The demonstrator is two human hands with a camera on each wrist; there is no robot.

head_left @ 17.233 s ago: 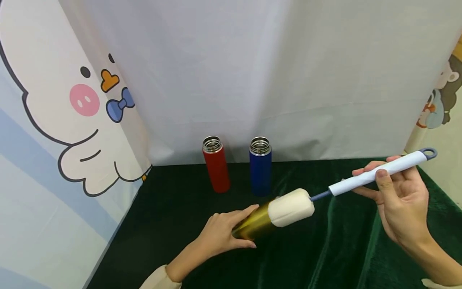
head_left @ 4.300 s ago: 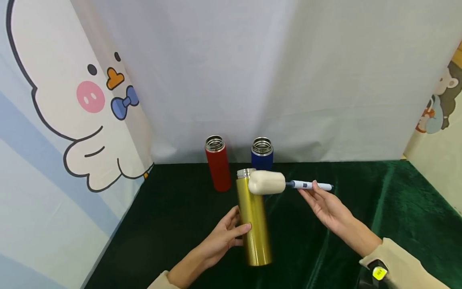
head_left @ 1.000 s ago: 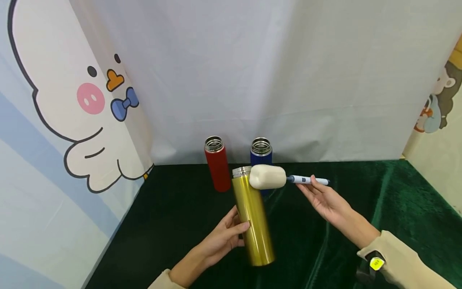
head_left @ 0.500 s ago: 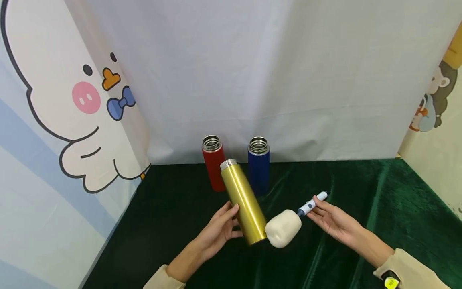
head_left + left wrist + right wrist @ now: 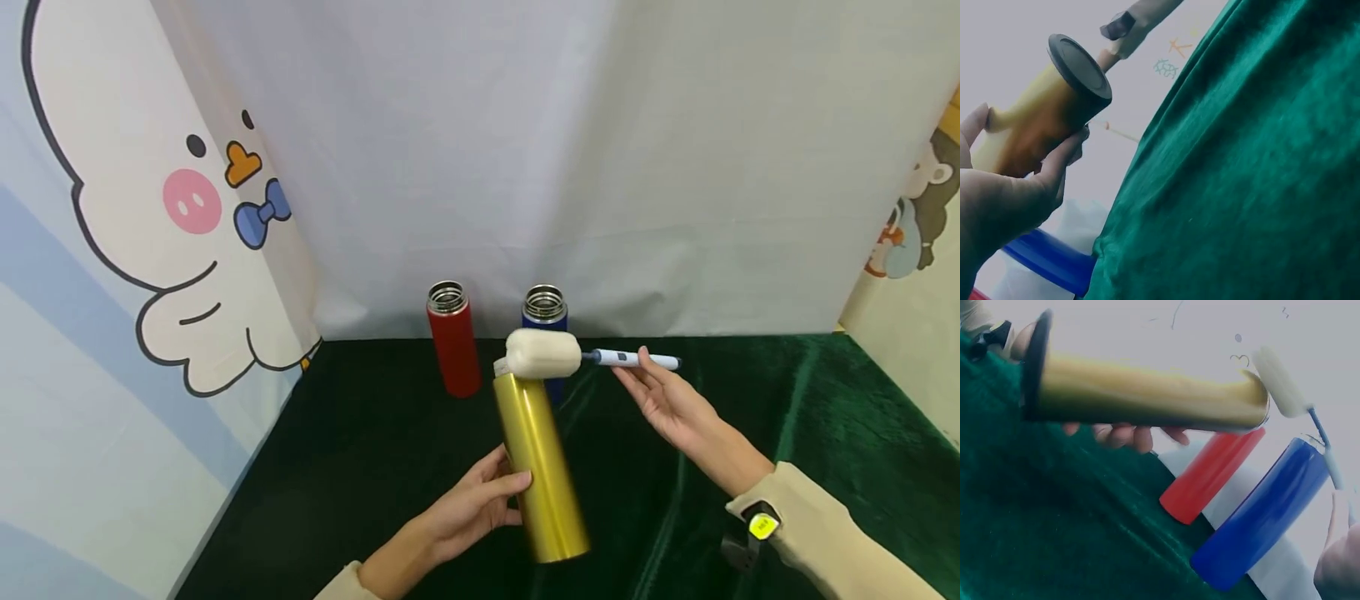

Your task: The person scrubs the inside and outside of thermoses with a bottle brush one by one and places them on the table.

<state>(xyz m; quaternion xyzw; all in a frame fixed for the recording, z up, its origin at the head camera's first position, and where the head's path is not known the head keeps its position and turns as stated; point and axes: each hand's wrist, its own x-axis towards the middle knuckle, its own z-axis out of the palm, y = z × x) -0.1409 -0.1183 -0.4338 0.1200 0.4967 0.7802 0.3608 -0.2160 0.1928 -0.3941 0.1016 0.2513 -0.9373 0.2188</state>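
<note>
In the head view my left hand (image 5: 472, 508) grips a gold metal bottle (image 5: 542, 467) round its lower half, thumb across the front. The bottle leans slightly, mouth up, and its dark base shows in the left wrist view. My right hand (image 5: 671, 408) pinches the pale blue handle of a bottle brush (image 5: 543, 353) with a thick cream sponge head. Held nearly level, the brush has its sponge overlapping the bottle's silver neck from the right, outside the mouth. In the right wrist view the sponge appears close by the bottle's mouth end.
Behind, a red bottle (image 5: 454, 350) and a blue bottle (image 5: 1266, 512) stand lidless on a dark green velvet cloth (image 5: 847, 417). A pale curtain (image 5: 435, 150) rises at the back, and a cartoon-printed panel (image 5: 112, 292) bounds the left side. A watch (image 5: 762, 522) sits at the right sleeve.
Over the last half second the sponge head has risen from beside the gold bottle's base to its neck. The bottle has shifted right and lower and leans less. Both hands keep their hold.
</note>
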